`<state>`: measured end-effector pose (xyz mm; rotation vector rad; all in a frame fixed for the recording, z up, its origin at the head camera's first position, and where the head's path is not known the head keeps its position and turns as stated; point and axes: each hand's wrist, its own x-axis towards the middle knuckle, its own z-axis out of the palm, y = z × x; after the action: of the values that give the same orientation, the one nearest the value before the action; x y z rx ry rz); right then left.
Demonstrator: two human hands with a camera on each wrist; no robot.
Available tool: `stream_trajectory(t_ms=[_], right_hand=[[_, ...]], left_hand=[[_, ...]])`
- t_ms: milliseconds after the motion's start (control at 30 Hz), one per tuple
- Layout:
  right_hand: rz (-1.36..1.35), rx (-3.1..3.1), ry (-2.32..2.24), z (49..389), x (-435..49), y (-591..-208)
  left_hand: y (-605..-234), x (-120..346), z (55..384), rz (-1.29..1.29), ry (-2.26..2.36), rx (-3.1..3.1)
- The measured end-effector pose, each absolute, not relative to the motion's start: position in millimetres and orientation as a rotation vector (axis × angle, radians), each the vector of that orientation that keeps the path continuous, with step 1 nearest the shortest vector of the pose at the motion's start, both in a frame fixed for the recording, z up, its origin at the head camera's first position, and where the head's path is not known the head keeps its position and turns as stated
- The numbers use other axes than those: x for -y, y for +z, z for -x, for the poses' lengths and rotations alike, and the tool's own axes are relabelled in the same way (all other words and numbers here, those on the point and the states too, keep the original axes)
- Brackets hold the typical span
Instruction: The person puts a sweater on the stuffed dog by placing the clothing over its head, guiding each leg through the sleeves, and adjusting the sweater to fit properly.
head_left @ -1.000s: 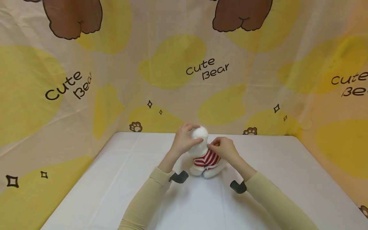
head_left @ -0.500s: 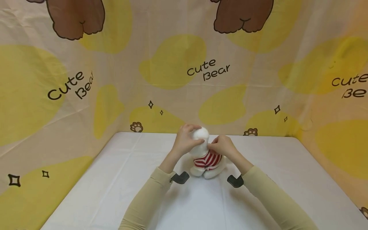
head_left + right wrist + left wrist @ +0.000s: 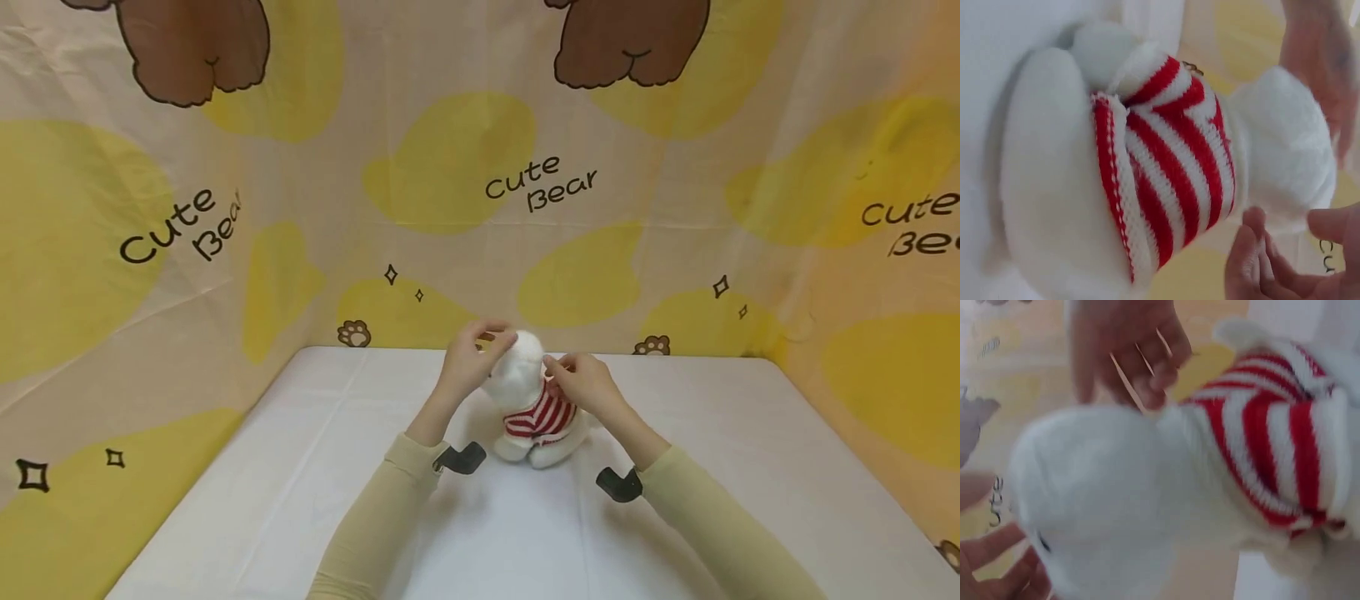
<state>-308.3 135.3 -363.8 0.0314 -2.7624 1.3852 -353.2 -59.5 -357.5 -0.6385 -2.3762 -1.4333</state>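
Note:
A white plush toy [image 3: 519,377] in a red-and-white striped knitted sweater [image 3: 546,414] sits on the white table, turned away from me. My left hand [image 3: 467,363] is at the left of its head, fingers loosely bent; in the left wrist view the spread fingers [image 3: 1007,562] lie beside the face, near a dark eye. On the other side is my right hand [image 3: 588,383], by the neck and sweater collar. In the right wrist view its thumb [image 3: 1329,224] and forefinger stand apart at the lower head, with nothing pinched between them.
Behind the white table [image 3: 337,467] hangs a yellow-patterned cloth backdrop [image 3: 450,167] with bear prints and lettering. Cloth walls also stand at both sides. A black camera mount [image 3: 462,457] sticks out from the left wrist and another [image 3: 619,485] from the right.
My left hand has loosened from the head, its thumb leaving the back, and shifted slightly left. My right fingers have moved up a little from the collar. The toy's head shows more fully.

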Motion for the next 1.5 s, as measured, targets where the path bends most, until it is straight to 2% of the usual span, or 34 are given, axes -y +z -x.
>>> stream_trajectory(t_ms=[133, 267, 633, 967, 1167, 1500], right_hand=[[-0.073, 2.710, 1.264, 297.7, -123.9, -362.3], [-0.117, 2.674, 1.302, 292.7, -109.2, -369.1], [-0.020, 2.600, 1.218, 297.3, -87.5, -383.7], [-0.366, 2.485, 1.510, 301.1, -126.5, -388.2], [-0.605, 2.464, 1.692, 310.1, -159.3, -391.0], [-0.679, 2.433, 1.694, 310.9, -188.2, -394.8]], left_hand=[[-367.7, 72.1, 375.8, 0.544, -1.601, 2.397], [-385.1, 80.7, 393.0, 0.576, -1.856, 2.509], [-401.7, 85.8, 395.7, 0.683, -2.164, 2.421], [-403.1, 98.3, 384.2, 0.700, -2.207, 2.372], [-399.5, 89.5, 371.4, 0.736, -2.147, 2.377], [-400.2, 72.4, 350.8, 0.779, -2.011, 2.391]])
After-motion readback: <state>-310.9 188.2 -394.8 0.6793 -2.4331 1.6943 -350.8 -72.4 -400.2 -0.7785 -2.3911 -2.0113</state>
